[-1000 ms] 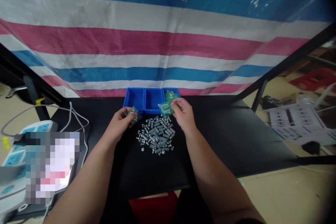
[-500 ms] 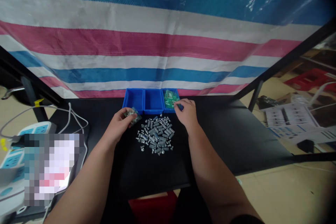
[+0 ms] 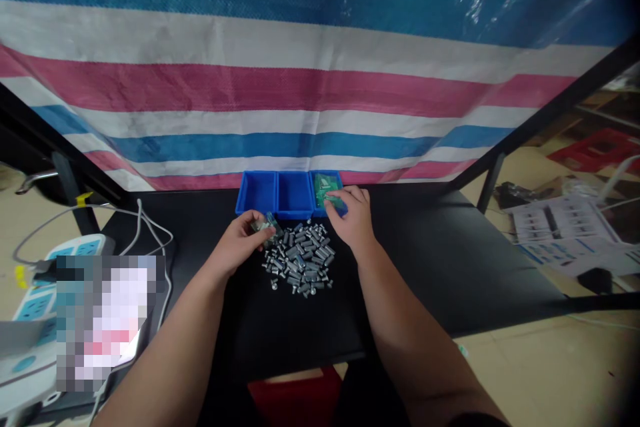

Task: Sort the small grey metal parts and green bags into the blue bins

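My left hand point(image 3: 243, 239) is closed on a small clear plastic bag point(image 3: 265, 228) with small pieces in it, just left of a heap of metal screws and grey cylindrical pieces point(image 3: 303, 260) on the black table. My right hand point(image 3: 353, 213) reaches over the right-hand blue bin point(image 3: 320, 212), thumb and forefinger stretched out and apart. Its fingertips are at the green-looking packets point(image 3: 325, 183) inside; whether they touch one is too small to tell. The left blue bin point(image 3: 257, 193) and the middle blue bin point(image 3: 295, 197) stand beside it in a row.
A striped plastic sheet point(image 3: 310, 87) hangs behind the black table point(image 3: 430, 253). At the left lie a white power strip point(image 3: 37, 310), cables point(image 3: 160, 227) and a blurred-out device point(image 3: 107, 320). A red stool point(image 3: 300, 397) is below the front edge.
My left hand has moved right with the plastic bag, closer to the metal heap. My right hand's fingers have shifted slightly left over the right bin and spread. The view has shifted a little.
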The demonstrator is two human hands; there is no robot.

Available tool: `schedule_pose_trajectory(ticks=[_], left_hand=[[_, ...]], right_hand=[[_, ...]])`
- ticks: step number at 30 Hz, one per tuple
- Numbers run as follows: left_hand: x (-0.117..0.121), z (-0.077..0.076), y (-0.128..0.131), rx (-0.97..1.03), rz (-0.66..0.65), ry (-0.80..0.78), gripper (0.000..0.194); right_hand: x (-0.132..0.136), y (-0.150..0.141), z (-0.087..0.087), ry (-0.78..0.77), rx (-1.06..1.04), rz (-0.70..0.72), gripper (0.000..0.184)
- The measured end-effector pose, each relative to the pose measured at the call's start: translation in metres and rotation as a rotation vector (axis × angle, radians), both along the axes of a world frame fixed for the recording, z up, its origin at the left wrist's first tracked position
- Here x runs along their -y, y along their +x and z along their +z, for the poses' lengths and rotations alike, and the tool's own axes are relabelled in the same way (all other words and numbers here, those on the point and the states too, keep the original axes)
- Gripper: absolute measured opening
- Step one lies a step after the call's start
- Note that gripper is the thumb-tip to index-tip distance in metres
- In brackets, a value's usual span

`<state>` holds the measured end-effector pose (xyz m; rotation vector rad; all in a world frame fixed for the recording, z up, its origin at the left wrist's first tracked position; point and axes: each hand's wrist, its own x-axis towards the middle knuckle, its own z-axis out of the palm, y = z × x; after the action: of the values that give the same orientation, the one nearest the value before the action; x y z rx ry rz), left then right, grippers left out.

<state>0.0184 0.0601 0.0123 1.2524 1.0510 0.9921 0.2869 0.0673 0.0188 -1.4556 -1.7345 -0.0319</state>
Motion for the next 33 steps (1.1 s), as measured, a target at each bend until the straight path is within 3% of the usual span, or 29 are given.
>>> schedule_pose_trajectory(ticks=[5,7,9,13,16,19,23,27,33], left_hand=[[0.004,0.001,0.009,0.070,-0.090,-0.050,0.044],[0.005,-0.001,0.010,0.093,-0.118,-0.077,0.042],[0.005,-0.002,0.009,0.127,-0.152,-0.096,0.039],[0.006,-0.001,0.008,0.237,-0.222,-0.114,0.044],[0.007,0.000,0.009,0.253,-0.241,-0.103,0.051],[0.007,0.001,0.009,0.209,-0.236,-0.072,0.044],[0.007,0.001,0.008,0.186,-0.218,-0.041,0.039],[0.007,0.002,0.007,0.173,-0.207,-0.005,0.037],[0.008,0.006,0.007,0.178,-0.182,0.024,0.033]], right_hand=[[0.023,-0.034,0.011,-0.123,-0.055,0.598,0.030],[0.027,-0.047,0.008,-0.155,-0.087,0.710,0.025],[0.028,-0.053,0.004,-0.157,-0.151,0.732,0.019],[0.020,-0.045,0.002,-0.109,-0.252,0.616,0.011],[0.007,-0.025,0.001,-0.035,-0.326,0.347,0.009],[-0.007,-0.003,-0.007,0.009,-0.385,0.055,0.012],[-0.018,0.016,-0.019,-0.021,-0.239,-0.174,0.016],[-0.015,0.016,-0.015,-0.014,-0.013,-0.231,0.014],[-0.003,0.004,-0.001,-0.161,0.125,-0.106,0.013]])
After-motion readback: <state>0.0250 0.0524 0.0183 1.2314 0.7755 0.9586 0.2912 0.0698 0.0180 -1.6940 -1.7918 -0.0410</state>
